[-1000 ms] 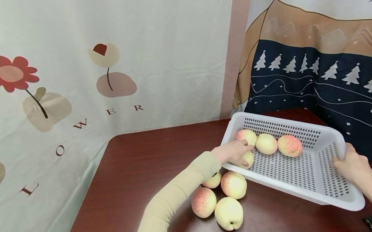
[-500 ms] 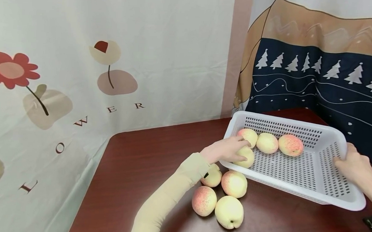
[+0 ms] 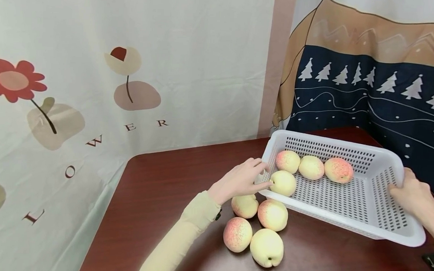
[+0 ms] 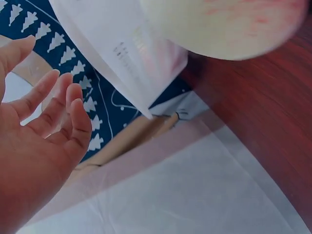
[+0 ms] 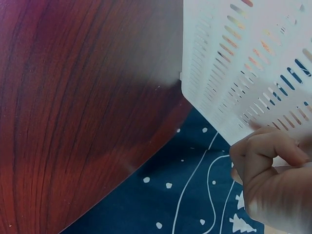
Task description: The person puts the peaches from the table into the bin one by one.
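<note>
A white perforated plastic basket (image 3: pixel 337 223) stands on the dark red table, with several peaches inside. Three peaches sit along its back left side; a pale peach (image 3: pixel 284 183) lies in front of them. My left hand (image 3: pixel 242 178) is over the basket's left rim, fingers spread and holding nothing, fingertips right at the pale peach. In the left wrist view its palm and loosely bent fingers show beside the basket. My right hand (image 3: pixel 414 194) grips the basket's right rim, fingers curled round it, as the right wrist view also shows.
In front of the basket, several more peaches lie close together on the table (image 3: pixel 164 213), among them a reddish peach (image 3: pixel 237 234) and a yellow peach (image 3: pixel 267 247). A pale flower-print curtain (image 3: pixel 205 71) and a navy tree-print cloth (image 3: pixel 333 99) hang behind.
My left hand has let go of the pale peach inside the basket and drawn back left to the rim. The right hand keeps its grip; the basket has hardly moved.
</note>
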Demonstrator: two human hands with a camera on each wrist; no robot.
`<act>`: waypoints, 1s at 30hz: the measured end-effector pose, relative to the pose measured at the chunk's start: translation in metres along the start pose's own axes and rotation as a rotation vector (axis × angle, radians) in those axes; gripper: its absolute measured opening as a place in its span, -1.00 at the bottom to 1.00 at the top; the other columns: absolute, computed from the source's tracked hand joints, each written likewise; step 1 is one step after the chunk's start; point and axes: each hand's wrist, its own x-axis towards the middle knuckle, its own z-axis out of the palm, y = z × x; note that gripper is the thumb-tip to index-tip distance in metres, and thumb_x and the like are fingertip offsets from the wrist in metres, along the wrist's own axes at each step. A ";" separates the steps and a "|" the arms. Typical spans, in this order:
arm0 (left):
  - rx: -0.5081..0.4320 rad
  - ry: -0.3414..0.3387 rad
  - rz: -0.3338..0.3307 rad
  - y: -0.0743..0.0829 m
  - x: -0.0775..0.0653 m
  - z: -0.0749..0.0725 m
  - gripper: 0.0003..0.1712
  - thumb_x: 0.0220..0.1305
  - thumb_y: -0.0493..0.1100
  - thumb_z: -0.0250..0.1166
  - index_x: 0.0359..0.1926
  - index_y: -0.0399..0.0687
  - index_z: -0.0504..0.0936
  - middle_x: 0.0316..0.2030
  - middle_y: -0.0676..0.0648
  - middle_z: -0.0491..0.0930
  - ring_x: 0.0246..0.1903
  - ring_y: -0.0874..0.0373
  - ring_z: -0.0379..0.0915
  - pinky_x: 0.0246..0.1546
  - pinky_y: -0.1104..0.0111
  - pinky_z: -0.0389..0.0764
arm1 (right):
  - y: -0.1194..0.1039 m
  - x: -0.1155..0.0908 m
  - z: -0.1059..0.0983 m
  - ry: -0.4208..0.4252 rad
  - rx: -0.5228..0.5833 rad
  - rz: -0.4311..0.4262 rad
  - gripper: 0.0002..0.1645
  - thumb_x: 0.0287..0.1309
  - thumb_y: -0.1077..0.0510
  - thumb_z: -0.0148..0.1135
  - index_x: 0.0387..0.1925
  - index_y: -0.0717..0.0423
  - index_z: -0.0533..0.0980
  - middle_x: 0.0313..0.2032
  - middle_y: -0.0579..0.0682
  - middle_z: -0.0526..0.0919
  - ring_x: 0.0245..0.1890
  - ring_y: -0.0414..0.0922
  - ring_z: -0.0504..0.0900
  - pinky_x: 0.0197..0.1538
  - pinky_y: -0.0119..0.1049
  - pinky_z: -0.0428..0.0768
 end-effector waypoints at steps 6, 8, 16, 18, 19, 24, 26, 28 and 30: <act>-0.019 -0.021 -0.048 -0.009 -0.026 0.004 -0.63 0.15 0.16 0.25 -0.21 0.00 0.52 -0.32 0.04 0.53 -0.35 0.28 0.38 -0.39 0.48 0.44 | 0.000 -0.001 0.000 0.013 0.002 0.000 -0.16 0.16 0.33 -0.15 0.28 0.59 -0.35 -0.34 0.69 0.27 -0.83 -0.03 0.49 -0.79 -0.20 0.51; -0.019 -0.047 -0.071 -0.012 -0.032 0.007 -0.59 0.11 0.19 0.27 -0.19 0.01 0.54 -0.28 0.05 0.55 -0.32 0.27 0.39 -0.36 0.47 0.46 | 0.000 -0.001 -0.001 0.013 0.002 -0.003 -0.16 0.16 0.33 -0.15 0.28 0.60 -0.34 -0.34 0.69 0.27 -0.83 -0.04 0.49 -0.78 -0.20 0.51; -0.036 -0.222 -0.135 -0.022 -0.043 0.024 -0.36 0.04 0.31 0.26 0.07 0.08 0.49 -0.02 0.05 0.49 -0.07 0.15 0.40 -0.15 0.32 0.54 | 0.001 -0.001 -0.001 -0.006 -0.002 0.002 -0.17 0.15 0.31 -0.14 0.27 0.61 -0.31 -0.36 0.67 0.29 -0.83 -0.05 0.49 -0.77 -0.20 0.52; -0.060 -0.271 -0.147 -0.023 -0.043 0.029 -0.35 0.03 0.30 0.27 0.10 0.13 0.46 0.00 0.07 0.47 -0.07 0.17 0.41 -0.16 0.34 0.54 | 0.001 -0.001 -0.001 -0.004 -0.002 0.002 -0.17 0.15 0.31 -0.14 0.27 0.61 -0.32 -0.36 0.67 0.29 -0.83 -0.05 0.49 -0.78 -0.21 0.52; -0.077 -0.295 -0.155 -0.024 -0.042 0.031 -0.35 0.02 0.30 0.28 0.11 0.15 0.45 0.00 0.08 0.47 -0.09 0.18 0.41 -0.19 0.36 0.54 | 0.001 -0.001 -0.001 -0.004 0.002 0.000 -0.16 0.15 0.31 -0.14 0.27 0.60 -0.33 -0.36 0.67 0.29 -0.83 -0.05 0.49 -0.78 -0.21 0.52; -0.146 -0.403 -0.193 -0.026 -0.038 0.039 -0.28 -0.07 0.33 0.32 0.14 0.24 0.40 -0.04 0.08 0.47 -0.17 0.22 0.41 -0.35 0.44 0.45 | 0.000 -0.001 -0.001 0.004 0.005 -0.011 -0.15 0.15 0.31 -0.15 0.28 0.60 -0.35 -0.37 0.67 0.30 -0.84 -0.06 0.49 -0.78 -0.21 0.51; -0.159 -0.433 -0.199 -0.027 -0.035 0.041 -0.25 -0.09 0.33 0.33 0.15 0.25 0.39 -0.04 0.07 0.47 -0.13 0.19 0.41 -0.33 0.43 0.46 | 0.000 -0.001 -0.001 0.006 0.004 -0.016 -0.16 0.15 0.31 -0.15 0.27 0.61 -0.33 -0.38 0.67 0.30 -0.84 -0.06 0.49 -0.78 -0.21 0.51; -0.168 -0.451 -0.200 -0.026 -0.033 0.042 -0.23 -0.11 0.33 0.34 0.15 0.24 0.38 -0.03 0.06 0.47 -0.06 0.16 0.39 -0.28 0.41 0.47 | 0.000 -0.001 -0.001 0.006 0.002 -0.016 -0.16 0.15 0.31 -0.14 0.27 0.62 -0.32 -0.37 0.67 0.30 -0.84 -0.06 0.49 -0.78 -0.21 0.51; -0.171 -0.454 -0.184 -0.026 -0.031 0.043 -0.23 -0.12 0.29 0.37 0.14 0.19 0.39 -0.04 0.04 0.49 -0.02 0.13 0.38 -0.21 0.41 0.48 | -0.001 -0.002 -0.001 0.007 0.003 -0.017 -0.16 0.15 0.31 -0.14 0.27 0.62 -0.32 -0.37 0.67 0.31 -0.83 -0.06 0.49 -0.78 -0.21 0.52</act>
